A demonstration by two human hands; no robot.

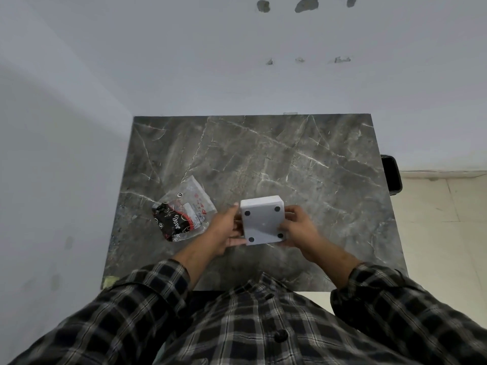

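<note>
A small white box [263,222] with a black round foot at each corner of its upturned underside is held just above the dark marble table [263,159]. My left hand [224,233] grips its left side, thumb along the near edge. My right hand [297,230] grips its right side, fingers curled round the edge. To the left lies a clear plastic bag [184,209] holding a black and red wrapper and some white pieces.
The table stands in a corner, with white walls behind and to the left. A black object [392,175] sits off the table's right edge above a pale tiled floor [442,219]. A strip of yellowish tape [110,281] marks the near left corner.
</note>
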